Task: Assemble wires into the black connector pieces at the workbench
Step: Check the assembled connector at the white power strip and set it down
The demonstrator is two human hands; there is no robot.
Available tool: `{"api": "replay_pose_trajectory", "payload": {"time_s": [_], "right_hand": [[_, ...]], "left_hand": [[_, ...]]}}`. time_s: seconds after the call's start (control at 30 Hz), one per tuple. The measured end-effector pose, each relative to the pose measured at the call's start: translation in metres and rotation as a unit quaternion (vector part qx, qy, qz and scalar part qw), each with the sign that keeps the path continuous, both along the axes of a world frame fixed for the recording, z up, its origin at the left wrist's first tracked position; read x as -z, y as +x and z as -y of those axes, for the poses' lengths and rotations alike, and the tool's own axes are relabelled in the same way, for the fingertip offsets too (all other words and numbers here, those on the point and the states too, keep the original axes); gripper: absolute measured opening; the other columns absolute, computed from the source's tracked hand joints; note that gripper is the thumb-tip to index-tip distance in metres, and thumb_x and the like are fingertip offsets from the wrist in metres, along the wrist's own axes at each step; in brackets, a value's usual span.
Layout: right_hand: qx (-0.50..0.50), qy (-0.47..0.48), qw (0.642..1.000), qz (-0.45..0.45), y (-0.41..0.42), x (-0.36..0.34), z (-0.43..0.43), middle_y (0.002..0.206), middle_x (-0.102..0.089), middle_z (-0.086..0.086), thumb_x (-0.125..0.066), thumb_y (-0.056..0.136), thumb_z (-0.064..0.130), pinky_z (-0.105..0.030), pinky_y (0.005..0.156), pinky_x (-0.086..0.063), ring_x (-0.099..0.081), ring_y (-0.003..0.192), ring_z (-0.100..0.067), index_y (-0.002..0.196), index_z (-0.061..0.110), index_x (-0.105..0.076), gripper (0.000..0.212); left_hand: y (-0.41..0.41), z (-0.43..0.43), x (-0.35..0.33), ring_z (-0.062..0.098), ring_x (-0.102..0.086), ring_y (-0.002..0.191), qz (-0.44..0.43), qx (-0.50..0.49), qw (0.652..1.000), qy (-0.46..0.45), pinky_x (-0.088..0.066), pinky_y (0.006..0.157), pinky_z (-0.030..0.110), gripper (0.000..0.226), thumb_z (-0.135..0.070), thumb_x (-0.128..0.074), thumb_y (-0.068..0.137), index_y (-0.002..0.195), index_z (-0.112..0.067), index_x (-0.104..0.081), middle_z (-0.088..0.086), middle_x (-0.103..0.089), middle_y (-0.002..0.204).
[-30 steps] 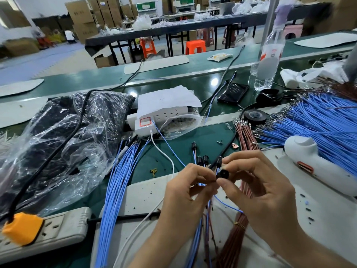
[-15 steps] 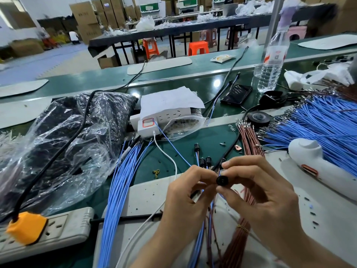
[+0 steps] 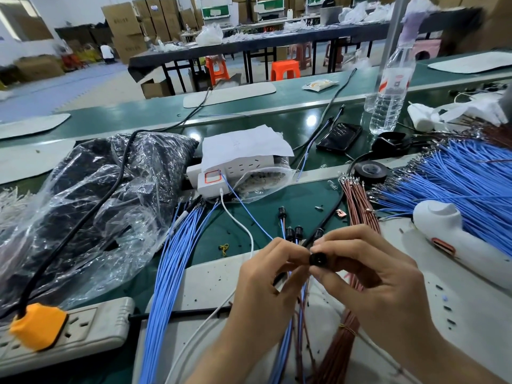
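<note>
My right hand (image 3: pixel 374 275) pinches a small round black connector piece (image 3: pixel 317 258) between thumb and forefinger, just above the grey work mat (image 3: pixel 210 284). My left hand (image 3: pixel 266 284) meets it from the left, fingertips curled in against the connector; the wire it seems to pinch is hidden by the fingers. Blue and brown wires hang down below both hands. Several finished black connectors (image 3: pixel 293 232) with wires lie just behind my hands. A bundle of blue wires (image 3: pixel 171 273) runs down the left, brown wires (image 3: pixel 360 200) lie to the right.
A big fan of blue wires (image 3: pixel 457 184) covers the right side, with a white glue gun (image 3: pixel 454 239) on it. Black tape roll (image 3: pixel 371 171), phone (image 3: pixel 339 137) and water bottle (image 3: pixel 388 90) stand behind. A plastic bag (image 3: pixel 83 195), white power strip (image 3: pixel 235 173) and grey strip with orange plug (image 3: pixel 38 328) lie left.
The connector has turned in my fingertips so its round end faces me. Both hands stay together, shifted slightly down in the view.
</note>
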State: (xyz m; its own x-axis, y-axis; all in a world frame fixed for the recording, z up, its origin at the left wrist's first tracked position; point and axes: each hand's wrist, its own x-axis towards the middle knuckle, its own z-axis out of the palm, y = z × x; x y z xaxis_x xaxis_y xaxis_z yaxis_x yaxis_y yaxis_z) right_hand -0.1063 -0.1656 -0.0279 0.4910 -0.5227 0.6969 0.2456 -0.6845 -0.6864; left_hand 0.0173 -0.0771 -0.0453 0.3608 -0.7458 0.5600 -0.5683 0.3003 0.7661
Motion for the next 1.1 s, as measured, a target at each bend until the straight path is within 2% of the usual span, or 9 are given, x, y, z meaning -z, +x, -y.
{"api": "replay_pose_trajectory", "payload": {"time_s": [0.17, 0.4, 0.57, 0.63, 0.7, 0.8, 0.93, 1.03, 1.1], "right_hand": [[-0.011, 0.004, 1.000, 0.022, 0.002, 0.000, -0.004, 0.089, -0.064, -0.007, -0.074, 0.071, 0.004, -0.020, 0.070, -0.056, -0.067, 0.082, -0.013, 0.090, 0.009, -0.071, 0.020], [-0.007, -0.012, 0.999, 0.037, 0.001, -0.002, -0.008, 0.088, -0.063, -0.008, -0.073, 0.070, 0.001, -0.020, 0.069, -0.055, -0.067, 0.080, -0.013, 0.090, 0.008, -0.069, 0.021], [0.007, 0.021, 0.999, 0.028, 0.000, -0.003, -0.006, 0.088, -0.061, 0.000, -0.074, 0.070, 0.006, -0.017, 0.070, -0.054, -0.067, 0.079, -0.011, 0.088, 0.011, -0.070, 0.020], [0.000, 0.045, 0.999, 0.028, 0.001, -0.004, -0.006, 0.089, -0.062, 0.002, -0.074, 0.072, 0.010, -0.017, 0.071, -0.054, -0.067, 0.080, -0.012, 0.089, 0.016, -0.070, 0.019], [-0.018, 0.080, 0.996, 0.033, 0.002, -0.005, -0.006, 0.090, -0.063, 0.001, -0.076, 0.071, 0.008, -0.015, 0.073, -0.053, -0.067, 0.082, -0.010, 0.089, 0.016, -0.069, 0.020], [-0.004, 0.105, 0.994, 0.023, 0.004, -0.008, -0.004, 0.089, -0.064, 0.003, -0.072, 0.069, 0.005, -0.007, 0.069, -0.048, -0.065, 0.080, -0.002, 0.086, 0.014, -0.069, 0.019], [-0.015, 0.127, 0.992, 0.015, 0.005, -0.007, -0.004, 0.091, -0.065, 0.003, -0.071, 0.070, 0.009, -0.009, 0.071, -0.050, -0.066, 0.082, -0.005, 0.086, 0.011, -0.070, 0.017], [-0.032, 0.145, 0.989, 0.002, 0.006, -0.005, -0.005, 0.091, -0.065, 0.002, -0.071, 0.070, 0.005, -0.015, 0.073, -0.053, -0.068, 0.083, -0.011, 0.089, 0.011, -0.071, 0.020], [-0.035, 0.150, 0.988, -0.014, 0.006, -0.004, -0.004, 0.090, -0.065, 0.002, -0.070, 0.072, -0.002, -0.010, 0.069, -0.051, -0.066, 0.076, -0.007, 0.089, 0.010, -0.071, 0.021]], "left_hand": [[0.002, 0.001, 0.002, 0.022, -0.065, 0.081, 0.057, -0.001, 0.998, -0.019, -0.055, 0.065, 0.041, 0.013, -0.007, -0.056, 0.092, 0.098, -0.017, -0.058, -0.003, -0.063, 0.089], [-0.003, 0.004, -0.002, 0.013, -0.065, 0.081, 0.072, 0.003, 0.997, -0.015, -0.053, 0.065, 0.036, 0.012, -0.012, -0.049, 0.091, 0.097, -0.018, -0.058, -0.004, -0.063, 0.088], [-0.009, 0.007, -0.003, 0.002, -0.061, 0.076, 0.047, -0.023, 0.999, -0.013, -0.051, 0.070, 0.015, 0.010, -0.018, -0.050, 0.089, 0.094, -0.024, -0.056, -0.011, -0.061, 0.084], [-0.011, 0.005, -0.002, 0.002, -0.061, 0.077, 0.044, -0.033, 0.998, -0.007, -0.050, 0.071, 0.013, 0.008, -0.020, -0.051, 0.091, 0.094, -0.026, -0.055, -0.012, -0.061, 0.086], [-0.013, 0.002, -0.002, 0.004, -0.062, 0.082, 0.035, -0.044, 0.998, -0.020, -0.051, 0.068, 0.017, 0.013, -0.016, -0.052, 0.093, 0.100, -0.027, -0.053, -0.011, -0.061, 0.100], [-0.013, -0.002, -0.007, 0.013, -0.066, 0.086, -0.015, -0.027, 0.997, -0.070, -0.049, 0.060, 0.019, 0.038, -0.007, -0.050, 0.089, 0.119, -0.030, -0.044, -0.007, -0.049, 0.132], [-0.013, -0.006, -0.007, 0.015, -0.066, 0.095, -0.002, 0.019, 0.997, -0.076, -0.054, 0.075, 0.025, 0.053, -0.009, -0.050, 0.088, 0.136, -0.024, -0.037, -0.016, -0.054, 0.128], [-0.013, -0.004, -0.004, 0.010, -0.065, 0.102, 0.034, 0.007, 0.998, -0.061, -0.052, 0.087, 0.023, 0.048, -0.011, -0.053, 0.088, 0.134, -0.021, -0.044, -0.014, -0.060, 0.124], [-0.012, -0.001, -0.003, 0.004, -0.065, 0.102, 0.062, -0.039, 0.995, -0.061, -0.051, 0.087, 0.020, 0.045, -0.011, -0.056, 0.086, 0.129, -0.023, -0.051, -0.014, -0.062, 0.120]]}}
